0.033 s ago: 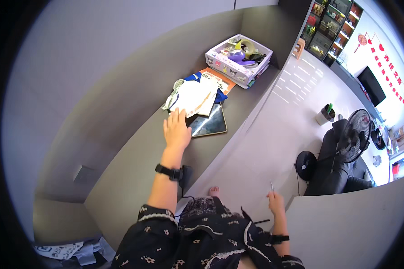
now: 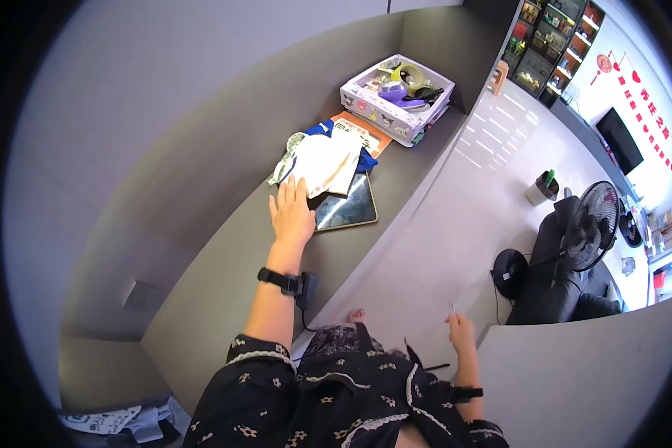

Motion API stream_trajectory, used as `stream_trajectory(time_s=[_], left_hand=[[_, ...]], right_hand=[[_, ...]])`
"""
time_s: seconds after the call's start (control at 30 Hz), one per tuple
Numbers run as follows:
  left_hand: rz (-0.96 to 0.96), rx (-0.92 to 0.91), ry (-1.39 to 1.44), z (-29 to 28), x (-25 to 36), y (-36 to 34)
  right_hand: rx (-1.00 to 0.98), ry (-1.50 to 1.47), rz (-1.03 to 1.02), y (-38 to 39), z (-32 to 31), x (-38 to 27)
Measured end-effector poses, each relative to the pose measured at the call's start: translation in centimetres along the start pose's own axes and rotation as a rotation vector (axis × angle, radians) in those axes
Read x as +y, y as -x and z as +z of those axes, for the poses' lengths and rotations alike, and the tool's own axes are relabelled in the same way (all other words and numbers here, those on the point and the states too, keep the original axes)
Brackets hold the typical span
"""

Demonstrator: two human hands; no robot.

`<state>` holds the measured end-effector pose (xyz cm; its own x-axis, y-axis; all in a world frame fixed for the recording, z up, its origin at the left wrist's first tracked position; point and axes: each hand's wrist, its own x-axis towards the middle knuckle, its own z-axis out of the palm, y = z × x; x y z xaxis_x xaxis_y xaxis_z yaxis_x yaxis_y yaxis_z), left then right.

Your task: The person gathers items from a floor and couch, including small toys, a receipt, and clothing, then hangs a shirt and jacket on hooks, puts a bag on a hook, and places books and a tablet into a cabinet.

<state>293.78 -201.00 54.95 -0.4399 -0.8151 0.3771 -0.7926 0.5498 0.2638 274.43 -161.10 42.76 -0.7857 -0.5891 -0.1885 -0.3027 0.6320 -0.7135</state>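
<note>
My left hand (image 2: pixel 291 214) lies over the shelf with its fingers stretched out. Its fingertips reach the near edge of a white cloth-like bundle (image 2: pixel 313 160), and the palm side is next to a dark tablet (image 2: pixel 355 205). The tablet is partly covered by the bundle and a white sheet. Low on the right, my right hand (image 2: pixel 461 332) is closed around a thin, light, pointed item (image 2: pixel 452 306). Most of that item is hidden in the fingers, so its kind cannot be made out.
Behind the bundle are an orange printed booklet (image 2: pixel 369 134) and a pale purple box (image 2: pixel 381 116) holding tape and purple tools. Beyond the shelf edge stand a bin (image 2: pixel 539 193), a black fan (image 2: pixel 593 228) and a dark sofa (image 2: pixel 530 291). A pale panel (image 2: pixel 575 373) rises at right.
My left hand has shifted very slightly to the left along the bundle's edge. The pointed item in my right hand shows a little less of its length.
</note>
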Motion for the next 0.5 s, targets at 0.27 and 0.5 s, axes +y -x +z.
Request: stream_trajectory(time_s=[0.27, 0.5], left_hand=[[-0.026, 0.059, 0.147, 2.9, -1.4, -6.6], [-0.263, 0.019, 0.502, 2.4, 3.8, -10.3]], right_hand=[[-0.154, -0.055, 0.153, -9.6, -1.5, -6.3], [-0.345, -0.008, 0.013, -18.1, -0.7, -9.4]])
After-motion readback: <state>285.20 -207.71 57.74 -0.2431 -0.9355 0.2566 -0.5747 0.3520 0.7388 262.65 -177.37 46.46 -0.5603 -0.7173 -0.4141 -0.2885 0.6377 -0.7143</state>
